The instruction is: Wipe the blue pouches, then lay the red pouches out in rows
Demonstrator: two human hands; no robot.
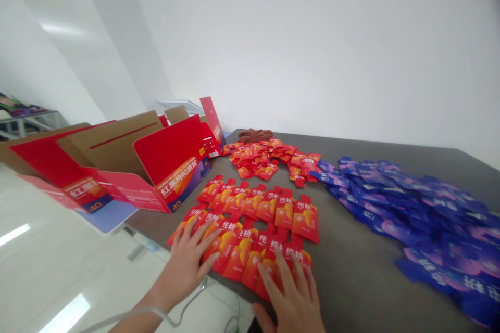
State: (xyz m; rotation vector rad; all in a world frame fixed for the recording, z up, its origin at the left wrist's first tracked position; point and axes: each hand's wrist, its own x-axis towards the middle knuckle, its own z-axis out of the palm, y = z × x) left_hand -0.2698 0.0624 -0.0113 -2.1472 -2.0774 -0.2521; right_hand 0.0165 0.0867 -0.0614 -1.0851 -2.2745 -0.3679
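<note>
Open and flat, my left hand [183,265] and right hand [291,291] gripped nothing, their fingers spread over rows of red foil sachets [250,229] near the front edge of the counter [351,281]. A loose heap of red sachets [261,158] lay toward the far edge, blue sachets [410,208] covered the right side, and red cardboard display boxes [172,156] stood along the left edge.

The left hand [183,265] and right hand [291,296] lie palm-down, fingers [287,276] spread wide.
</note>
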